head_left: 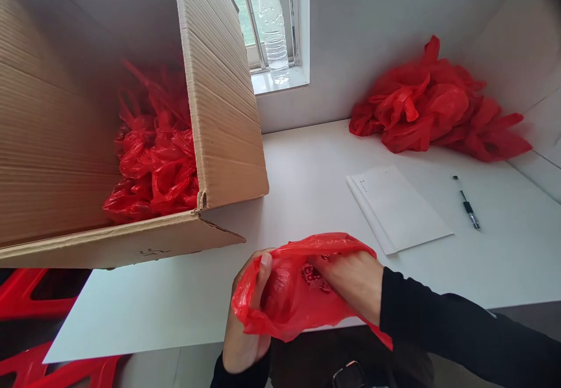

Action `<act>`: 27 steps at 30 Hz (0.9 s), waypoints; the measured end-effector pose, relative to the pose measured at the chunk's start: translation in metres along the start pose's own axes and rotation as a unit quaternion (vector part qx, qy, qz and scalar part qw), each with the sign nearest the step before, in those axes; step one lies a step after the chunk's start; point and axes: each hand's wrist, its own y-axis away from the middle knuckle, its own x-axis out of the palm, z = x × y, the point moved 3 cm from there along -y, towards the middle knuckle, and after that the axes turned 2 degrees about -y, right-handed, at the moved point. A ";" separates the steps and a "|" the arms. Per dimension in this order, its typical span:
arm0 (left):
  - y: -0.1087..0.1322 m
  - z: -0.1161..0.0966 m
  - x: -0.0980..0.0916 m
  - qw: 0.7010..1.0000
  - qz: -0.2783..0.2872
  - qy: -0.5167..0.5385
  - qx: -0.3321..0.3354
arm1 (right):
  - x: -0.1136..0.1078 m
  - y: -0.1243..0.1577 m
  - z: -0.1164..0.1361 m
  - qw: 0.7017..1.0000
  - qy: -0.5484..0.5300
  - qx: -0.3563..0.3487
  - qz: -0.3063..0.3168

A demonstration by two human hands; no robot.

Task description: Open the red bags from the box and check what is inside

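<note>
Plastic, thin, glossy and red, forms the crumpled bag (293, 321) at the lower centre of the frame, its mouth spread wide towards you and its film letting some light through. Your left hand (258, 290) grips its left rim, the thumb showing at the mouth. Your right hand (350, 274) reaches in from the right; the film hides its fingers, so you cannot tell whether they clasp anything. Beside it, inside, shows a small dark-patterned patch (313, 277), too unclear to name. Filling the upper left, a cardboard box (225, 101) holds a pile of red bags (153, 166), and its front wall and flap cover part of the white table (298, 166). A loose red heap (433, 101) lies at the upper right, with paper (401, 210) and a pen (468, 208) below it. A clear bottle (274, 31) stands on the windowsill (298, 76), top centre.
</note>
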 end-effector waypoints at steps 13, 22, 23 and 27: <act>-0.007 0.007 -0.004 1.000 -0.015 -0.009 -0.007 | -0.020 0.005 -0.006 0.980 -0.197 -0.018 -0.010; -0.005 0.004 0.005 0.999 0.010 -0.008 0.039 | 0.017 0.004 0.003 0.999 0.046 -0.025 -0.005; -0.004 0.004 0.006 0.999 0.007 -0.014 0.038 | 0.022 0.004 0.003 0.998 0.055 -0.028 -0.016; -0.001 0.004 0.007 0.999 0.013 -0.008 0.042 | 0.017 0.009 -0.001 1.000 0.007 -0.019 -0.020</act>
